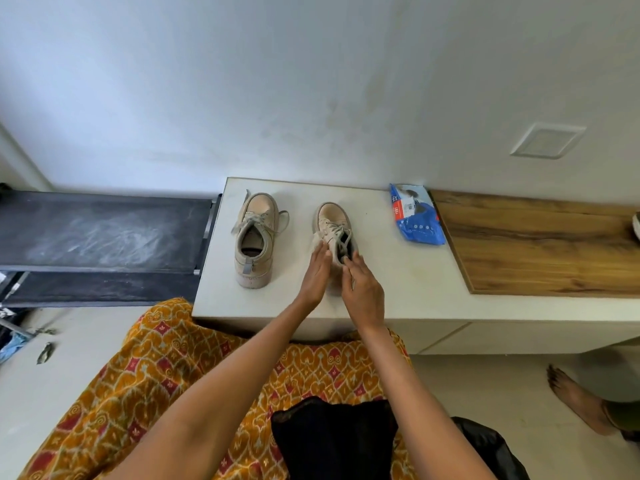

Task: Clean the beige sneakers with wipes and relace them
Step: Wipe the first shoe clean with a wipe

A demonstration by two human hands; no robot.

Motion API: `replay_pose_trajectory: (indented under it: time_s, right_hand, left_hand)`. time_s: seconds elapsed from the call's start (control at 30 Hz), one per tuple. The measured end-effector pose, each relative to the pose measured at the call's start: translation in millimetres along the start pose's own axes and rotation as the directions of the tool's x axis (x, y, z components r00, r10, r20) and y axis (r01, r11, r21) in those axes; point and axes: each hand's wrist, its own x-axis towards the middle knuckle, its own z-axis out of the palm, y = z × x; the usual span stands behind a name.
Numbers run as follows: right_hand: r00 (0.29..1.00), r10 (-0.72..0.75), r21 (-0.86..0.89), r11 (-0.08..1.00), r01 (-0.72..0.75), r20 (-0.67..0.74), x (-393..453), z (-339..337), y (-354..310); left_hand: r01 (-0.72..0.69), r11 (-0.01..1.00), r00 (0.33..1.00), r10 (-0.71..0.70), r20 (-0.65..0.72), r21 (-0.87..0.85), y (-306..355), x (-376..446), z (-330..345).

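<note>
Two beige sneakers stand toes away from me on a white counter (pixel 398 282). The left sneaker (pixel 255 237) stands alone with loose grey laces. The right sneaker (pixel 334 225) is between my hands. My left hand (pixel 317 271) lies against its left side with fingers fairly straight. My right hand (pixel 362 285) grips the heel and collar, fingers curled over the opening. The heel is hidden behind my hands. A blue pack of wipes (pixel 415 216) lies to the right of the shoes.
A wooden board (pixel 540 244) covers the counter's right part. A dark dusty shelf rack (pixel 100 237) stands to the left. Another person's bare foot (pixel 575 396) is on the floor at lower right. My patterned orange clothing fills the foreground.
</note>
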Motion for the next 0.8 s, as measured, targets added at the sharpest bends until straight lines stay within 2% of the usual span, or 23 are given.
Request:
replay_pose_trajectory:
  time_s: [0.13, 0.23, 0.47, 0.53, 0.63, 0.7, 0.8]
  right_hand:
    - [1.000, -0.003, 0.046, 0.999, 0.003, 0.001, -2.1, -1.6, -1.5]
    - [1.000, -0.015, 0.069, 0.997, 0.016, -0.017, -2.6, -0.4, 0.3]
    - [1.000, -0.005, 0.066, 0.998, 0.005, 0.000, -1.2, 1.9, 5.2]
    - [1.000, -0.001, 0.075, 0.997, 0.002, -0.011, -0.7, 2.2, 5.7]
    - [1.000, -0.011, 0.069, 0.998, 0.013, -0.026, -1.4, 2.2, 5.3]
    - [1.000, -0.003, 0.089, 0.996, 0.005, -0.025, -1.3, 2.5, 5.6]
    - [1.000, 0.013, 0.124, 0.992, -0.015, 0.012, -0.1, 2.2, 7.8]
  left_hand:
    - [-0.135, 0.988, 0.991, 0.133, 0.027, 0.080, 9.4, -5.9, 6.2]
    - [-0.198, 0.978, 0.980, 0.197, 0.013, 0.060, -1.8, -22.0, 8.0]
    - [0.039, 0.980, 0.987, -0.069, -0.144, -0.195, -5.5, 3.1, 3.7]
    - [0.077, 0.966, 0.958, -0.140, -0.249, -0.246, -4.3, 15.5, -0.8]
    - [0.147, 0.942, 0.864, -0.270, -0.426, -0.300, -3.8, 27.7, -7.1]
    - [0.214, 0.899, 0.816, -0.379, -0.436, -0.382, -3.1, 33.0, -7.5]
    - [0.311, 0.853, 0.808, -0.470, -0.356, -0.419, -7.3, 41.0, -8.5]
